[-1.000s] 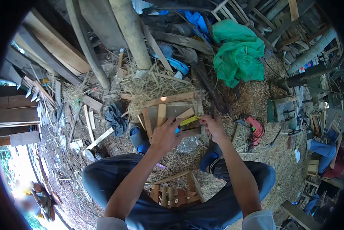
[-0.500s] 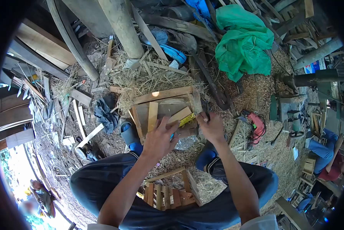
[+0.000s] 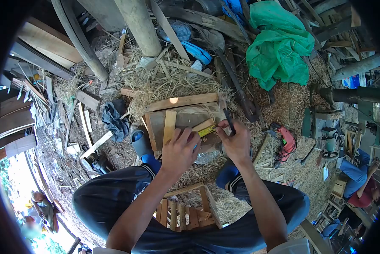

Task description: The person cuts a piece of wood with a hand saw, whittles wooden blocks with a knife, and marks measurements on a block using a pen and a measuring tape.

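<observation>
A yellow tape measure [image 3: 206, 131] is stretched between my hands, its blade pulled out. My left hand [image 3: 178, 149] is closed around its case, mostly hidden, with a bit of blue showing between the fingers. At the blade's other end, my right hand [image 3: 236, 143] pinches near the tip and also grips a dark, slim marking tool [image 3: 229, 120] pointing up. Just behind the blade lies a short pale wood strip [image 3: 203, 125]. Another pale strip [image 3: 169, 126] rests to the left, partly under my left fingers. Both are on a low wooden work box [image 3: 185, 103].
A slatted wooden piece [image 3: 190, 213] lies between my legs. To the right, a red power drill [image 3: 287, 142] sits on shavings, beside a green machine [image 3: 307, 120]. A green plastic sheet [image 3: 279, 51] is behind. Another person [image 3: 359, 182] sits at far right.
The view has shifted slightly. My left fingers have moved a little along the tape, and the dark tool in my right hand now stands out more clearly, tilted upward.
</observation>
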`<move>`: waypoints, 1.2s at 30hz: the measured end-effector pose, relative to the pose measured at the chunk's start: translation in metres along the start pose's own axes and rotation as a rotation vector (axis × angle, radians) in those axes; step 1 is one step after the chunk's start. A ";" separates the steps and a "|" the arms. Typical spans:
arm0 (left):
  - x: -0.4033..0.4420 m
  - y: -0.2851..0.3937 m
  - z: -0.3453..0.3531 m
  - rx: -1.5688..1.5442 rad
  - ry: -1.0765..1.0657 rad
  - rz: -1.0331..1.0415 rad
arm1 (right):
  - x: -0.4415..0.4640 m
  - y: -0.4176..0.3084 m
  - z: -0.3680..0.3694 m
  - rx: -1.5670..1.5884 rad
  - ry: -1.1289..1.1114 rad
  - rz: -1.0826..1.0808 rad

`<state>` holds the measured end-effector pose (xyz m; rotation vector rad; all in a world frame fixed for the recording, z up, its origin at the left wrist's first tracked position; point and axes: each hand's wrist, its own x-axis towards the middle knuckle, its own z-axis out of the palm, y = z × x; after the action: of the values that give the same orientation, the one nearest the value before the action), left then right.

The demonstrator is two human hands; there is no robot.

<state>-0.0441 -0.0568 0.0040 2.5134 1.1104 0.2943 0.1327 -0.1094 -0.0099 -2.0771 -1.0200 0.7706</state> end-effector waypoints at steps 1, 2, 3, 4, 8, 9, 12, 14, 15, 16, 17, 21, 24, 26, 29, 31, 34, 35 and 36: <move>0.001 0.000 0.001 -0.002 0.020 0.001 | 0.000 -0.001 0.000 -0.007 -0.018 -0.042; 0.001 0.001 0.002 -0.003 0.017 0.000 | 0.000 -0.003 -0.001 -0.008 -0.020 -0.039; 0.002 0.001 0.003 -0.012 0.028 -0.014 | 0.000 -0.007 -0.001 0.016 -0.025 -0.001; 0.004 0.001 0.004 -0.022 0.040 -0.027 | 0.001 -0.008 -0.001 0.040 -0.030 0.037; 0.010 -0.001 0.005 -0.035 0.066 -0.035 | 0.004 -0.004 0.002 0.064 -0.047 0.060; 0.010 -0.001 0.005 -0.041 0.056 -0.035 | 0.006 -0.004 0.001 0.070 -0.056 0.058; 0.014 0.002 0.000 -0.043 0.037 -0.032 | 0.010 0.000 0.000 0.084 -0.074 0.073; 0.016 0.003 0.000 -0.041 0.025 -0.025 | 0.011 -0.001 0.000 0.092 -0.081 0.093; 0.016 0.002 0.002 -0.054 0.029 -0.034 | 0.011 -0.007 -0.001 0.077 -0.086 0.133; 0.017 0.001 0.003 -0.067 0.032 -0.043 | 0.011 -0.009 -0.002 0.061 -0.092 0.173; 0.017 0.001 0.003 -0.067 0.032 -0.041 | 0.012 -0.007 -0.001 0.062 -0.091 0.174; 0.017 0.002 0.005 -0.072 0.049 -0.060 | 0.013 0.002 0.003 0.084 -0.074 0.135; 0.018 0.004 0.004 -0.072 0.047 -0.075 | 0.015 0.000 0.001 0.071 -0.095 0.142; 0.019 0.005 0.005 -0.071 0.041 -0.088 | 0.015 -0.001 -0.001 0.073 -0.118 0.162; 0.019 0.004 0.006 -0.086 0.056 -0.090 | 0.015 -0.001 -0.002 0.075 -0.123 0.119; 0.019 0.003 0.007 -0.106 0.073 -0.080 | 0.014 -0.004 -0.004 0.096 -0.152 0.114; 0.017 0.002 0.008 -0.116 0.084 -0.092 | 0.012 0.003 -0.005 0.036 -0.193 -0.067; 0.017 0.002 0.008 -0.117 0.085 -0.092 | 0.013 0.004 -0.006 0.035 -0.193 -0.067; 0.015 0.002 0.008 -0.103 0.064 -0.095 | 0.012 0.006 -0.008 0.024 -0.208 -0.098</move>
<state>-0.0299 -0.0485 -0.0021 2.3683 1.2036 0.3971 0.1471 -0.1042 -0.0125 -1.9407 -1.2097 0.9580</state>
